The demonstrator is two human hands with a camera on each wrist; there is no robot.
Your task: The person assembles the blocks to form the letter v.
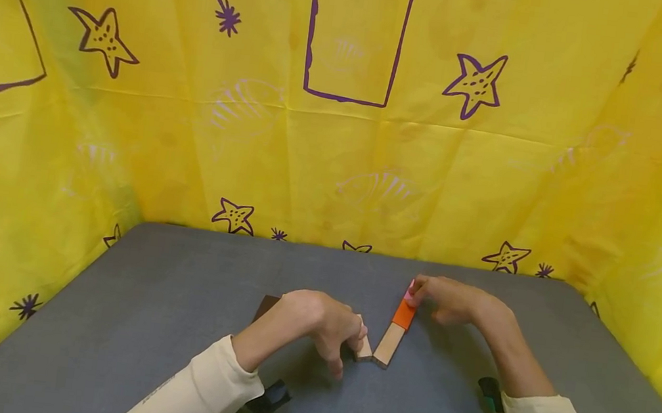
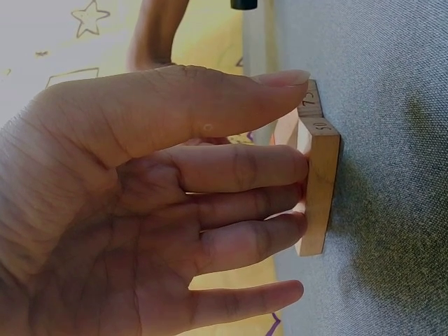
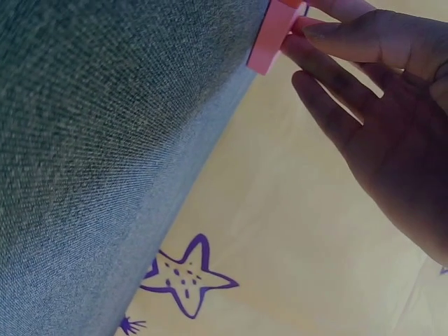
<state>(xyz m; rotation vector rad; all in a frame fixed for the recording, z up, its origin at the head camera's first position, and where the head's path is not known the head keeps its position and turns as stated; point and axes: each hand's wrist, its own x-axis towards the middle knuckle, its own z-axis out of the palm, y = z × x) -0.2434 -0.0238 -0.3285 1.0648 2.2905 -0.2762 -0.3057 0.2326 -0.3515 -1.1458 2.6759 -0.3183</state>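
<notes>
My left hand (image 1: 330,329) reaches down over a plain wooden block (image 1: 364,353). In the left wrist view, its nearly straight fingers rest their tips on that block (image 2: 322,192), which has dark markings on its end. A second plain wooden block (image 1: 389,345) lies at an angle, its near corner by the first. In line beyond it lie an orange block (image 1: 404,316) and a pink block (image 1: 409,293). My right hand (image 1: 449,300) pinches the pink block (image 3: 269,43) with thumb and finger; part of its grip is hidden.
A dark brown piece (image 1: 266,305) is partly hidden behind the left forearm. The grey tabletop (image 1: 173,297) extends around the blocks. A yellow curtain (image 1: 338,146) with starfish drawings encloses its back and sides. Dark wrist devices (image 1: 271,397) show at both sleeves.
</notes>
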